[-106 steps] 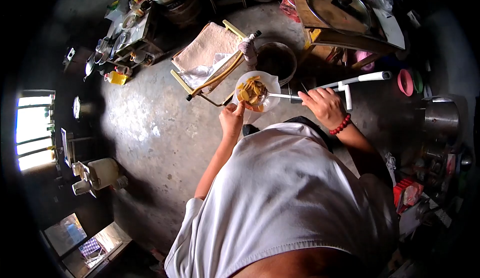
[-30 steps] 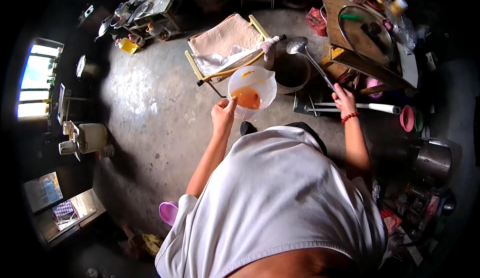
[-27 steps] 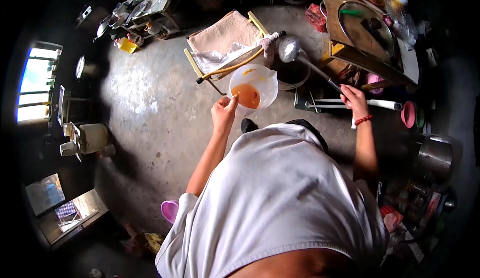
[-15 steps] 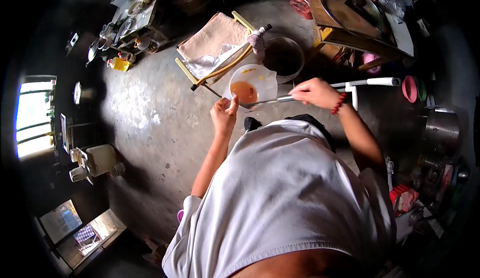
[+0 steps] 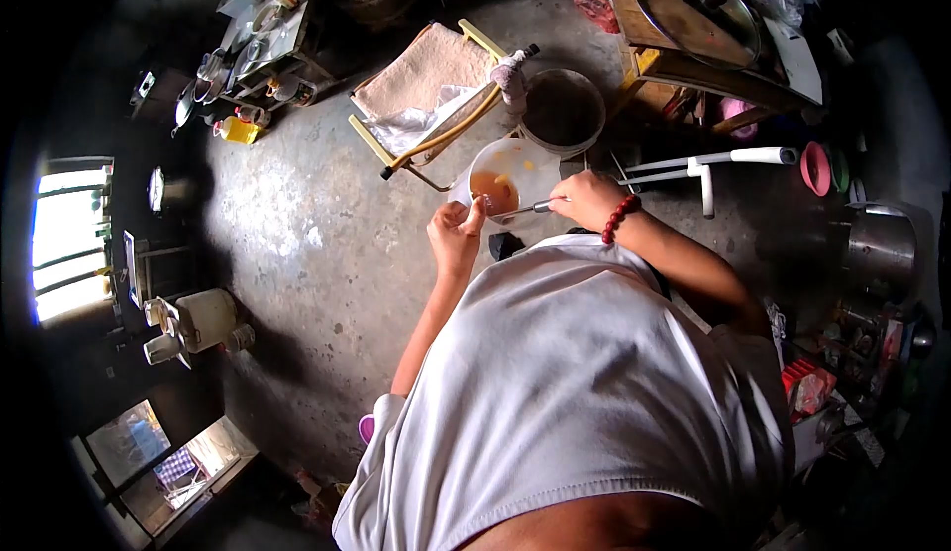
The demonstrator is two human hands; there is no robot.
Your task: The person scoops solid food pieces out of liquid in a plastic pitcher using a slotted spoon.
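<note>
My left hand (image 5: 457, 234) is closed, thumb up, on the near left rim of a translucent white bowl (image 5: 536, 159). Orange-brown liquid (image 5: 484, 186) with a yellow piece in it lies in the bowl's left side. My right hand (image 5: 586, 200), with a red bead bracelet at the wrist, grips the handle of a thin metal utensil (image 5: 541, 206) at the bowl's near edge. The utensil's tip points toward my left thumb; its exact shape is too small to tell.
Beyond the bowl stand a large bucket (image 5: 562, 112) and a folding chair (image 5: 424, 75) with a pink cloth. A wooden table (image 5: 623, 4) bears a glass lid at the upper right. White-handled metal bars (image 5: 705, 162) lie right of my right hand.
My right hand has moved left, nearer the bowl's middle. The bowl has shifted slightly right and tilted, and the liquid sits differently. My left hand has moved a little right and down.
</note>
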